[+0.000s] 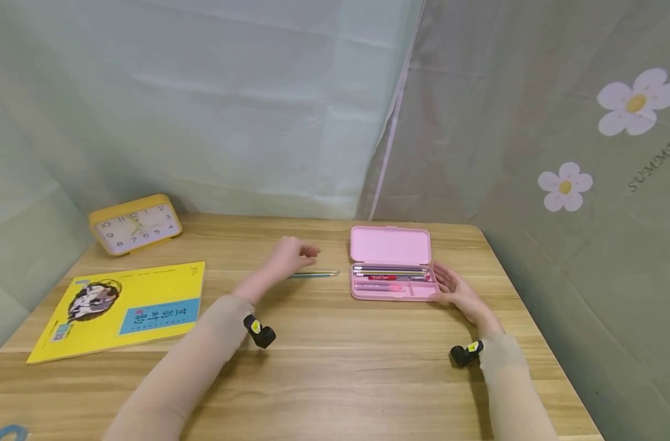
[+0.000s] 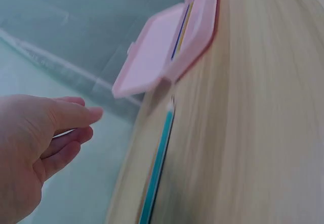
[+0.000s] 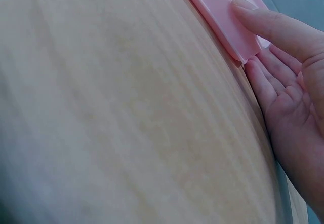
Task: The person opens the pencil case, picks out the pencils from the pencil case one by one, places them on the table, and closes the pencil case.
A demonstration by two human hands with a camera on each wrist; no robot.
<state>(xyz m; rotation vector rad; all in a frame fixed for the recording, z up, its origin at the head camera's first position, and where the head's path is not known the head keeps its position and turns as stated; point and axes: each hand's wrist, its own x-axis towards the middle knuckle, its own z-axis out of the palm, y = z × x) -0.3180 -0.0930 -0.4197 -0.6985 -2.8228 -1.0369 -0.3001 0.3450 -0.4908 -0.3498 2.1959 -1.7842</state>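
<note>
An opened pink pencil case (image 1: 380, 294) lies on the table, its lid (image 1: 391, 244) folded back. Inside it are several pencils (image 1: 389, 271), a red pen (image 1: 381, 277) and a pink-capped marker-like stick (image 1: 376, 286). My right hand (image 1: 460, 295) holds the case at its right end, with the thumb (image 3: 273, 26) against the front wall and the fingers round the end. Left of the case, a teal pencil (image 2: 158, 165) lies beside another pencil (image 1: 325, 271), tips toward the case. Above them hovers my left hand (image 1: 286, 260), fingers loosely bent and holding nothing.
A yellow book (image 1: 109, 306) lies flat on the left of the wooden table (image 1: 357, 373). Behind it stands a yellow alarm clock (image 1: 136, 225). Part of a blue ring-shaped object (image 1: 16, 430) shows at the near left corner. Curtains (image 1: 247, 110) hang along the back and right.
</note>
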